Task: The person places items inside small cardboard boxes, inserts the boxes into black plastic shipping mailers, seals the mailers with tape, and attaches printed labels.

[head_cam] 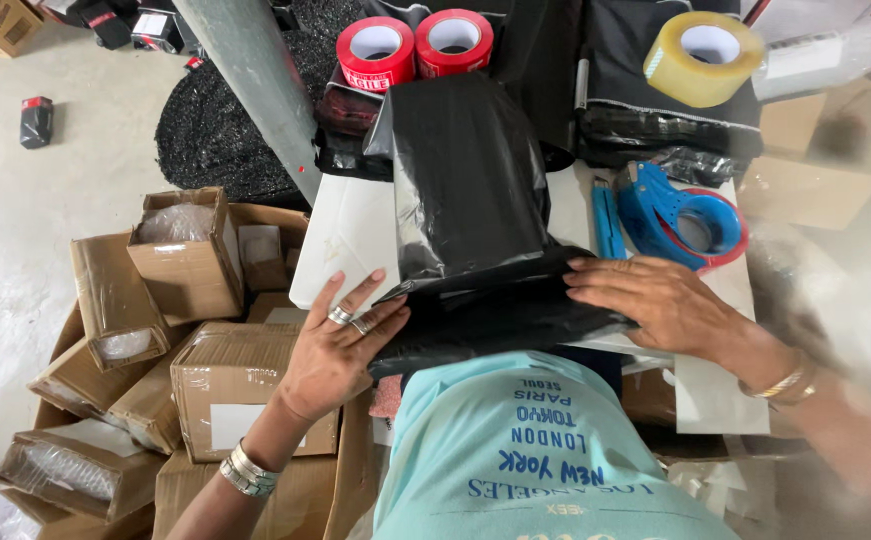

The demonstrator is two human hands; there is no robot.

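Both hands are flat on a black plastic mailer bag (466,200) lying on a white tabletop (346,230), its near end folded over at the table's near edge. The left hand (341,345), 2 rings on it, presses the left part of the fold with its fingers spread open, gripping nothing. The right hand (656,300) lies palm down on the right part of the fold, fingers straight and close together. Just right of the bag sits a blue tape dispenser (681,215). At the far side are 2 red tape rolls (414,45) and a yellowish tape roll (704,55), looks like clear packing tape. Down on the left there's a heap of cardboard boxes (186,330), some apparently with bubble wrap inside.
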